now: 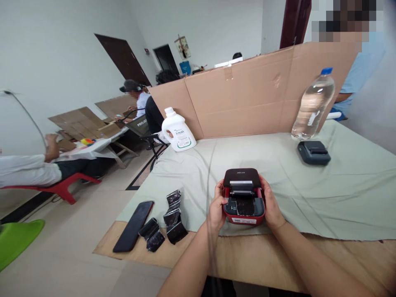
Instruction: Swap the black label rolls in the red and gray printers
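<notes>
A red and black label printer (243,218) rests on the cloth near the front edge of the table. Its top is open, showing a roller and a strip of black film (246,206) inside. My left hand (217,208) grips its left side, thumb on the rim. On the opposite side, my right hand (272,202) is wrapped against the casing, its fingers partly hidden behind it. To the left lie a long crumpled strip of black film (175,220), a shorter black film piece (153,235) and a black phone (133,227).
A white jug (178,130) stands at the back left, before a cardboard screen (241,97). A clear bottle with a blue cap (314,105) and a dark grey device (314,152) are at the back right. Other people sit at the left and beyond the screen.
</notes>
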`<state>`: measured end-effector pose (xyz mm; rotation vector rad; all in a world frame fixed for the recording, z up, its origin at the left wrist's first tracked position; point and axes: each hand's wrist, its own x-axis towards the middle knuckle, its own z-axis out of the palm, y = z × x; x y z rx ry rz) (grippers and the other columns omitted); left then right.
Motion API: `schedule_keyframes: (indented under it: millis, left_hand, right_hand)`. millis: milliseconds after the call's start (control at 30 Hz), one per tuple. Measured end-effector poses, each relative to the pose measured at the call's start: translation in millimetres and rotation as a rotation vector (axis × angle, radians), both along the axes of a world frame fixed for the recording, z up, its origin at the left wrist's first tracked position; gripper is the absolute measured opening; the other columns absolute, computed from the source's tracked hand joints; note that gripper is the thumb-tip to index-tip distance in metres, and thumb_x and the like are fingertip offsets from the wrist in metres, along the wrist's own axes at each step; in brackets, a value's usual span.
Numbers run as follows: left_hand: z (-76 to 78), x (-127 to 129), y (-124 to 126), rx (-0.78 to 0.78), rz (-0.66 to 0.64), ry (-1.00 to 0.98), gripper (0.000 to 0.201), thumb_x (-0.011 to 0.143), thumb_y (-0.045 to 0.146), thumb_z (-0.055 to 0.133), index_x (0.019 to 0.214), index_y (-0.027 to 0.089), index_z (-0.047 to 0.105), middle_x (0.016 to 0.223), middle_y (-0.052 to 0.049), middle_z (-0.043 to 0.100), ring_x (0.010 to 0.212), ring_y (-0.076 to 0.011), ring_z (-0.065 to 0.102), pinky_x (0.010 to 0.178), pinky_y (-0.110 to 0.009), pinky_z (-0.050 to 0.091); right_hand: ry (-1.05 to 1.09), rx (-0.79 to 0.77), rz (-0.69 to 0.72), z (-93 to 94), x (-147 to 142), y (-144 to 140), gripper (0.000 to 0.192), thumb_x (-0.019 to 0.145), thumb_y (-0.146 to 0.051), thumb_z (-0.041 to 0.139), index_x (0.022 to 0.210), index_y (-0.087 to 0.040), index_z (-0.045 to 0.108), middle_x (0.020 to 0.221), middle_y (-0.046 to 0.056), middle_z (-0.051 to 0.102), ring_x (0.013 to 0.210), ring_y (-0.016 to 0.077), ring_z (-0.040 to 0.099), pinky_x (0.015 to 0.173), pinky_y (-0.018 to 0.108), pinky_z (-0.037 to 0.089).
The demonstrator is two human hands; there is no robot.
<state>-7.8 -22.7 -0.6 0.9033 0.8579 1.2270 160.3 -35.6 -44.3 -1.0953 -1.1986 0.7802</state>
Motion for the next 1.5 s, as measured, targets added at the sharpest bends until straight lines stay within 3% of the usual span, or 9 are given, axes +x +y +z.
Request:
schedule_keyframes:
  millis: [367, 567, 700, 833, 967, 1067, 1233, 1333, 1500]
  left_hand:
    - [1.9, -5, 0, 0.032, -0.056, 0.028, 0.062, 0.058, 0.022, 0.051, 0.120, 0.023, 0.051, 0.130, -0.004, 0.056, 0.124, -0.0254, 0.049, 0.103, -0.039, 0.039]
    - [42.9, -11, 10, 0.396, 0.133, 0.603, 0.034, 0.074, 0.028, 0.059, 0.107, 0.023, 0.062, 0.121, -0.007, 0.060, 0.120, -0.0267, 0.049, 0.105, -0.042, 0.034]
    - [62.4, 14, 31, 0.590, -0.165, 0.927, 0.025, 0.070, 0.017, 0.062, 0.092, 0.026, 0.070, 0.101, -0.006, 0.069, 0.105, -0.0279, 0.057, 0.102, -0.043, 0.037]
    - [53.0, 39, 59, 0.564, -0.454, 1.265, 0.027, 0.053, 0.008, 0.070, 0.074, 0.025, 0.071, 0.088, -0.008, 0.072, 0.105, -0.0354, 0.059, 0.106, -0.048, 0.029]
    - [38.6, 48, 73, 0.568, -0.523, 1.427, 0.018, 0.049, 0.011, 0.074, 0.051, 0.022, 0.059, 0.077, -0.011, 0.071, 0.103, -0.0369, 0.060, 0.106, -0.047, 0.028]
    - [38.8, 48, 72, 0.576, -0.526, 1.492, 0.014, 0.052, 0.014, 0.072, 0.058, 0.022, 0.061, 0.083, -0.011, 0.072, 0.103, -0.0363, 0.060, 0.106, -0.046, 0.029]
    - [59.5, 41, 57, 0.563, -0.579, 1.483, 0.031, 0.060, 0.013, 0.067, 0.090, 0.021, 0.067, 0.093, -0.009, 0.072, 0.098, -0.0335, 0.062, 0.097, -0.043, 0.039]
    - [79.4, 23, 45, 0.582, -0.637, 1.264, 0.038, 0.067, 0.016, 0.064, 0.104, 0.022, 0.064, 0.100, -0.007, 0.069, 0.095, -0.0287, 0.062, 0.089, -0.039, 0.045]
    - [113.8, -59, 34, 0.383, -0.554, 0.862, 0.045, 0.074, 0.028, 0.062, 0.119, 0.027, 0.059, 0.109, -0.006, 0.062, 0.075, -0.0191, 0.060, 0.064, -0.031, 0.050]
  right_hand:
    - [0.058, -0.080, -0.070, 3.5, 6, 4, 0.060, 0.095, -0.061, 0.024, 0.132, -0.024, 0.051, 0.139, 0.008, 0.053, 0.132, 0.0218, 0.045, 0.113, 0.043, 0.033]
    - [0.063, -0.077, -0.083, -0.8, 6, 8, 0.057, 0.094, -0.062, 0.026, 0.128, -0.025, 0.053, 0.134, 0.007, 0.057, 0.127, 0.0224, 0.049, 0.111, 0.044, 0.035]
    - [0.076, -0.071, -0.095, -2.4, 7, 9, 0.059, 0.093, -0.064, 0.027, 0.125, -0.024, 0.056, 0.130, 0.008, 0.058, 0.125, 0.0227, 0.050, 0.110, 0.044, 0.036]
    - [0.090, -0.097, -0.096, -5.2, 9, 11, 0.061, 0.091, -0.067, 0.028, 0.123, -0.023, 0.057, 0.128, 0.009, 0.060, 0.123, 0.0237, 0.052, 0.110, 0.045, 0.036]
    - [0.070, -0.082, -0.097, -7.4, 12, 13, 0.059, 0.092, -0.066, 0.028, 0.120, -0.025, 0.059, 0.125, 0.008, 0.061, 0.121, 0.0239, 0.052, 0.110, 0.046, 0.036]
    - [0.041, -0.082, -0.099, -7.8, 14, 13, 0.058, 0.092, -0.065, 0.027, 0.119, -0.025, 0.060, 0.122, 0.007, 0.063, 0.118, 0.0236, 0.054, 0.107, 0.046, 0.040]
    - [0.005, -0.119, -0.100, -5.5, 16, 13, 0.065, 0.090, -0.069, 0.025, 0.118, -0.022, 0.060, 0.124, 0.011, 0.061, 0.120, 0.0258, 0.053, 0.108, 0.045, 0.038]
    - [-0.008, -0.143, -0.074, -1.7, 17, 11, 0.068, 0.090, -0.068, 0.023, 0.120, -0.018, 0.058, 0.127, 0.014, 0.059, 0.122, 0.0265, 0.051, 0.110, 0.045, 0.035]
    - [-0.001, -0.143, -0.082, 4.9, 15, 8, 0.067, 0.090, -0.067, 0.025, 0.119, -0.017, 0.058, 0.128, 0.015, 0.059, 0.122, 0.0255, 0.051, 0.109, 0.041, 0.036]
